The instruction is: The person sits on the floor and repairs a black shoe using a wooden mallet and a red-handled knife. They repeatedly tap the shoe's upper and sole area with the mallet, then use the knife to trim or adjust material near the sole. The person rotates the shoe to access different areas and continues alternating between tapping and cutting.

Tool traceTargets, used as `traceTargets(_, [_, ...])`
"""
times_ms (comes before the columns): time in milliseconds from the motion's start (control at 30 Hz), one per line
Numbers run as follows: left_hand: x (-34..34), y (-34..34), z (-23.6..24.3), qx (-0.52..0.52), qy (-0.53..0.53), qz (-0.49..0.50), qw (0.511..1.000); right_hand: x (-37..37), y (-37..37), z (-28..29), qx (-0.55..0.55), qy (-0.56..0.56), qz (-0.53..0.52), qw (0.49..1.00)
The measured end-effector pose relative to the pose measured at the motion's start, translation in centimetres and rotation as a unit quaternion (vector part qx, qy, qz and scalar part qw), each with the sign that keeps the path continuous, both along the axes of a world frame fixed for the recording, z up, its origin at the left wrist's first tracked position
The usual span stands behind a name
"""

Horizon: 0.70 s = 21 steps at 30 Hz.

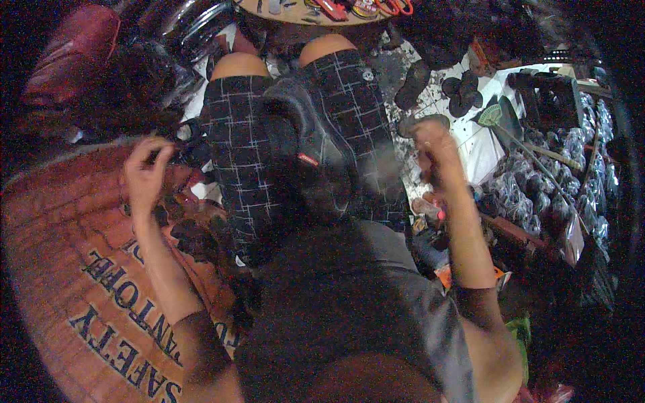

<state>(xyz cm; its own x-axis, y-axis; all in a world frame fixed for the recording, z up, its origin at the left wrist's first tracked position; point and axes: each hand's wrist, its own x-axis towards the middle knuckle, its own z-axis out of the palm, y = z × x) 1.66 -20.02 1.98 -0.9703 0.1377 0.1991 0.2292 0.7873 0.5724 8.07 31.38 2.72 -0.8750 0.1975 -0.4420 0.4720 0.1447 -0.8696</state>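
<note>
Fingers [160, 144] of the left hand [144, 173] curl inward into a loose ring, raised beside the left thigh; whether they pinch anything thin, I cannot tell; the right hand [437, 144] is up on the opposite side, just outside the right thigh, its fingers bent and smeared by blur, so its grip cannot be told either; the hands are well apart, and both look clear of the shoe.

Between them, in the lap, rests the black shoe [330, 144], set between thighs in dark checked shorts [235, 127]; a small red label [308, 160] shows on it; as for progress, the shoe looks whole on the visible side, so I judge its main shape to be already made; its seams and sole join are too dark to read, and how much work is left cannot be told.

Farther out, beyond the knees, a round wooden tabletop [302, 21] bears small tools, among them orange-handled scissors [398, 7]; at the left a brown sack [54, 221] with black lettering spreads wide, and a dark red bag [84, 50] sits above it; at the right, dark sole-like pieces [461, 94] lie on a pale, spotted surface, near a green swatter [490, 115]; beyond that are clear plastic-wrapped bundles [524, 191] and a dark crate [554, 101].
</note>
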Motion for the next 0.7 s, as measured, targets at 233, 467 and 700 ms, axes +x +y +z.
traceTargets(233, [1.7, 5.8, 6.3, 0.667, -0.221, -0.236, 0.671, 1.3, 5.0, 1.8, 0.095, 0.013, -0.051, 0.994])
traceTargets(467, [-1.2, 17.0, 3.4, 0.066, -0.005, -0.186, 0.980, 5.1, -3.8, 2.5, 0.093, 0.130, 0.291, 0.943])
traceTargets(700, [-3.0, 19.3, 1.1, -0.010, -0.220, -0.264, 0.939, 5.0, -4.2, 2.5, 0.116, 0.075, 0.293, 0.946])
